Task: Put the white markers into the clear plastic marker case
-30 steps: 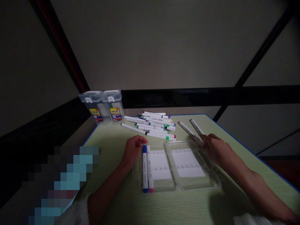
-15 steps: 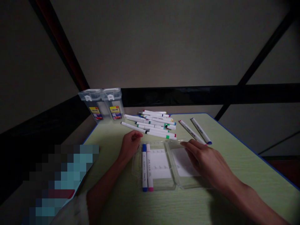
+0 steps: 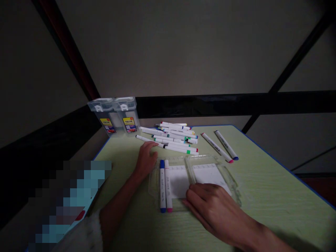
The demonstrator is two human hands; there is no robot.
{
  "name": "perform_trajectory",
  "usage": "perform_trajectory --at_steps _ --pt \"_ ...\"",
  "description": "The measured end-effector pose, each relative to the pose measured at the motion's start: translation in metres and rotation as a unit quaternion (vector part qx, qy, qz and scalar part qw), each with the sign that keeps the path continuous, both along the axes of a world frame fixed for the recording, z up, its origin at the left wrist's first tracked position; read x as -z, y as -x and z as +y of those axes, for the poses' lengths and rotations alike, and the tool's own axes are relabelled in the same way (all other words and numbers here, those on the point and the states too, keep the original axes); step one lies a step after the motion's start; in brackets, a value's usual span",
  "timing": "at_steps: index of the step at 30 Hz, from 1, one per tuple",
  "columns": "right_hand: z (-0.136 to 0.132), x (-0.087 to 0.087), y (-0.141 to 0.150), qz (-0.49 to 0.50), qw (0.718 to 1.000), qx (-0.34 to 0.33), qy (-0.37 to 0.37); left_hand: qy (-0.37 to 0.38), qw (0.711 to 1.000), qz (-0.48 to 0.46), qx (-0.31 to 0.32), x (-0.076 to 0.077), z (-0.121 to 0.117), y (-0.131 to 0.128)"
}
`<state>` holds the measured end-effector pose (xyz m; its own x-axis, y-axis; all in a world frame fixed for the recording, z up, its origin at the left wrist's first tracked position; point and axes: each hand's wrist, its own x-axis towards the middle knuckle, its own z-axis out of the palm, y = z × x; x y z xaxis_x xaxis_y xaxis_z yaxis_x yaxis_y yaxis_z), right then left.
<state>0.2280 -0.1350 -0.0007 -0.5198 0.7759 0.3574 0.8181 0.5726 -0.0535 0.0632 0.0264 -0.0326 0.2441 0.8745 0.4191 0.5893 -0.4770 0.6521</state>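
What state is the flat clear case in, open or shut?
Open: the clear case lies spread on the table, its two halves side by side, right hand over one.

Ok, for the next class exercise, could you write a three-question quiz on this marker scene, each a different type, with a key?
1. Fill in: the two markers on the left half of the open clear plastic case have ___ and ___ near ends.
2. True or false: the two labelled lidded boxes stand side by side at the far left of the table.
3. The right hand is over: A the lidded boxes; B the case; C the marker heap.

Key: 1 blue, pink; 2 true; 3 B.
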Motion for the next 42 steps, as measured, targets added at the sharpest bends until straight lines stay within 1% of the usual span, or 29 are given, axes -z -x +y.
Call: perform_trajectory --at_steps 4,8,14,23,31,36,42 --pt "0.0013 0.0014 -0.0018 -0.011 1.000 0.000 0.009 -0.013 0.997 0.076 -0.016 0.0071 0.0032 0.0035" --pt "0.0017 0.0022 -0.0024 -0.019 1.000 -0.009 0.019 -0.018 0.987 0.161 0.003 0.0084 0.0014 0.0049" --pt "0.0024 0.0037 -0.0012 -0.031 0.999 -0.014 0.040 0.018 0.970 0.241 0.017 0.0062 -0.0007 0.0051" --pt "0.0027 0.0051 -0.0007 -0.038 0.998 -0.016 0.039 0.032 0.964 0.263 0.021 0.0058 -0.0012 0.0060" --pt "0.0037 0.0057 0.0000 -0.044 0.998 -0.019 0.042 -0.015 0.963 0.270 0.001 0.0073 -0.0003 0.0059" --pt "0.0042 0.0060 0.0001 -0.049 0.998 -0.018 0.043 -0.036 0.960 0.278 0.001 0.0057 -0.0013 0.0072" --pt "0.0043 0.0047 0.0010 -0.046 0.998 -0.022 0.045 -0.008 0.956 0.292 0.002 0.0008 -0.0042 0.0092"
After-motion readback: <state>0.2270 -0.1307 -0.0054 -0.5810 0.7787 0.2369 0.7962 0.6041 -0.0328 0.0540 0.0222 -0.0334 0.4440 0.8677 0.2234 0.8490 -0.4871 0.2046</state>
